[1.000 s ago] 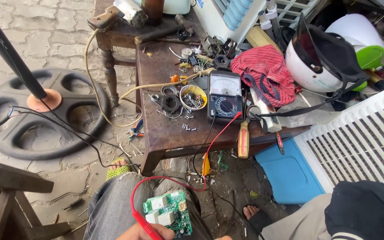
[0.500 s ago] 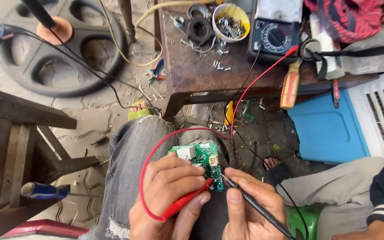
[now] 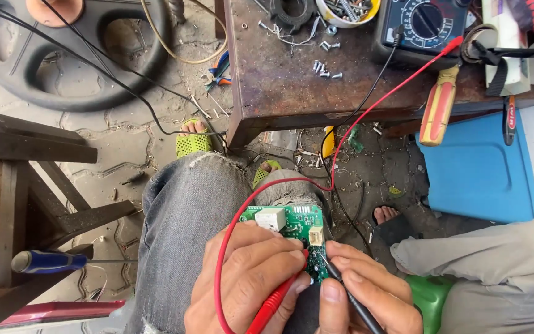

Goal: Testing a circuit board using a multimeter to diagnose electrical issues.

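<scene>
You were in the middle of probing the green circuit board (image 3: 292,226), which rested on your lap against the grey jeans (image 3: 186,229), just below the edge of the rusty metal table (image 3: 279,80). Your left hand (image 3: 248,281) was clenched around the red test probe (image 3: 273,304), its fingers lying over the board's near left half and pinning it to your knee; the red tip met the board at its lower edge. Your right hand (image 3: 366,294) pinched the black test probe (image 3: 347,295) like a pen, its point touching the board near the lower right corner, just beside the red tip. Both leads ran up to the analogue multimeter (image 3: 424,28) on the table. By my reading, the next move called for holding both tips steady on their contacts while you looked up at the meter's dial, since a slip could bridge neighbouring solder points.
</scene>
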